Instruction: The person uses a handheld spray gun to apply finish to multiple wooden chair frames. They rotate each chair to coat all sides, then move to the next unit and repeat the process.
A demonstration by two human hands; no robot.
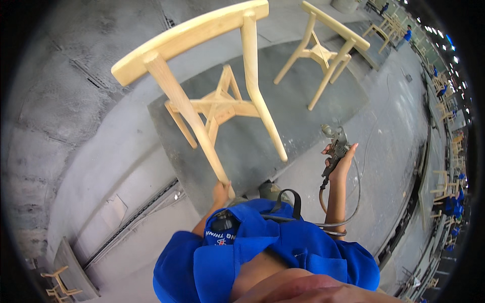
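Note:
A pale wooden chair frame, without a seat panel, stands upright before me, its curved back rail at the top and crossed braces below. Low on its nearest leg, my left hand is wrapped round the wood. Out to the right, my right hand grips a metal spray gun, its nozzle end pointing up and away from me. A hose runs from the gun back round my right forearm. The gun is apart from the chair frame.
Both chair frames stand on a dark grey board; the second chair frame is behind, to the right. A grey dusty wall rises on the left. Farther right, other people in blue are among more chair frames. Another chair is at lower left.

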